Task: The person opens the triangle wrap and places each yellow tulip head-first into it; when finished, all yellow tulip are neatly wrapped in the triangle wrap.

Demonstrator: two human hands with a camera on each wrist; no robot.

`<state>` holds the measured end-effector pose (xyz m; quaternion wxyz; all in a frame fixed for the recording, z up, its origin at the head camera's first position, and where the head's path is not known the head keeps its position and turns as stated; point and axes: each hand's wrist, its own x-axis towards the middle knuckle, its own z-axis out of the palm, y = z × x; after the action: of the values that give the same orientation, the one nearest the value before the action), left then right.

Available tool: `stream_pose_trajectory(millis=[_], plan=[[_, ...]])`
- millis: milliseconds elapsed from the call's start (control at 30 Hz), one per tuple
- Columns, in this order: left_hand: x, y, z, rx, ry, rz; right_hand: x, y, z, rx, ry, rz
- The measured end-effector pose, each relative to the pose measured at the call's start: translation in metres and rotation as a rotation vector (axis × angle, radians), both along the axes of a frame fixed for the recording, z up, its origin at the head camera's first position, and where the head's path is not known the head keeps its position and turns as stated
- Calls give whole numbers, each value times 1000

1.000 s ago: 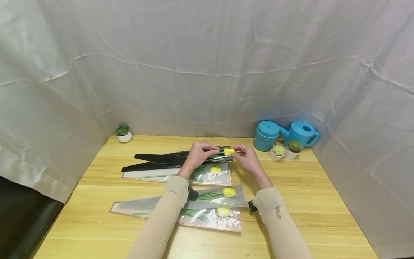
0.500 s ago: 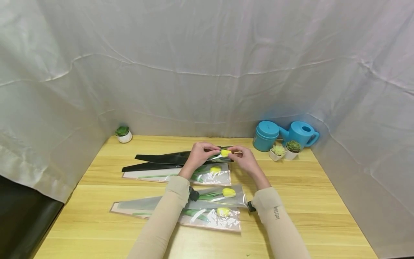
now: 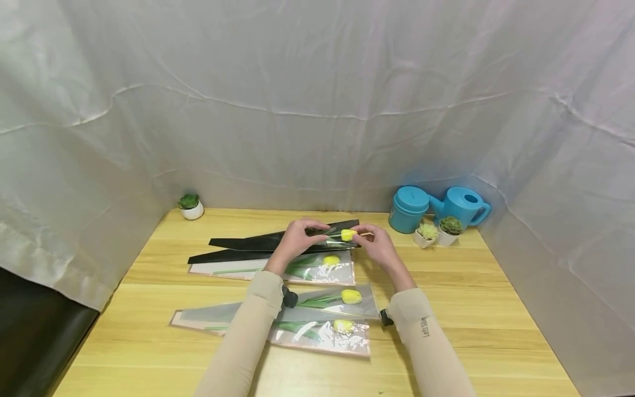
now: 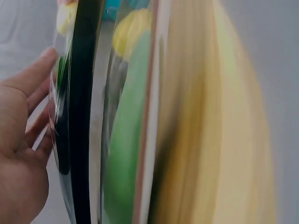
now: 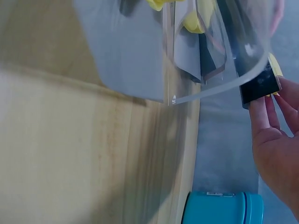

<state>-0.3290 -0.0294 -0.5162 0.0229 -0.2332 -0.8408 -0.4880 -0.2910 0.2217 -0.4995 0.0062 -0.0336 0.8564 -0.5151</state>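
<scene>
A yellow tulip (image 3: 348, 235) lies partly in the mouth of a black-backed clear flower sleeve (image 3: 278, 241) at the back of the table. My right hand (image 3: 376, 242) pinches its bloom; in the right wrist view, the fingers of that hand (image 5: 280, 140) reach round the sleeve's black end. My left hand (image 3: 297, 240) is over the sleeve, thumb and forefinger spread apart near the stem. In the left wrist view, the fingers of the left hand (image 4: 32, 88) extend beside the clear film; whether they touch it is hard to tell.
Nearer me lie more sleeved yellow tulips: one tulip (image 3: 331, 260) just in front, another (image 3: 351, 296) in a grey sleeve, and one (image 3: 343, 326) in a pink-edged sleeve. Back right stand a blue canister (image 3: 409, 209), a blue watering can (image 3: 458, 204) and succulents (image 3: 450, 225); back left, a potted plant (image 3: 190, 205).
The left thumb and forefinger have parted and that hand has shifted slightly left. The tulip's bloom has moved left into the sleeve's mouth, with the right hand staying at it.
</scene>
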Motion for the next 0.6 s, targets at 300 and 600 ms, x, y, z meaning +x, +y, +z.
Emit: stream_pose_trajectory(millis=[300, 600], plan=[[-3, 0, -5, 30, -2, 8, -2, 1, -3, -53, -11, 14], [-1, 2, -4, 44, -6, 15, -2, 1, -3, -22, -11, 15]])
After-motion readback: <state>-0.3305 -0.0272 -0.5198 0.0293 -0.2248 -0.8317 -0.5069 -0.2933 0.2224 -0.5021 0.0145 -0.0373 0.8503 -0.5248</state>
